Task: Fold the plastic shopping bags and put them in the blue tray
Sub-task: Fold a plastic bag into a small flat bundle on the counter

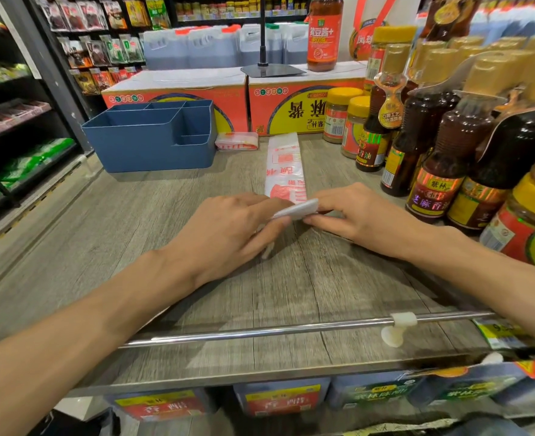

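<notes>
Plastic bag (285, 171), flattened into a long narrow strip, lies on the wooden surface (134, 221) and runs straight away from both hands toward the cartons at the back. Its near end is turned up and over: the left hand (228, 228) pinches that end from one side, the right hand (360, 215) pinches it from the other, and the lifted flap (297, 210) sits between their fingertips. So the folding step is in hand, I would say the first turn of the strip, with most of its length not yet taken up.

Beyond the left hand and well apart from it stands the blue tray (153, 146), and just beside the tray's far corner lies a small folded bag (237, 141), not yet inside.

Next, I judge, the flap wants pressing flat and the strip turning over on itself toward the far end, both hands keeping the edges square, since thin plastic slips and springs open.
</notes>
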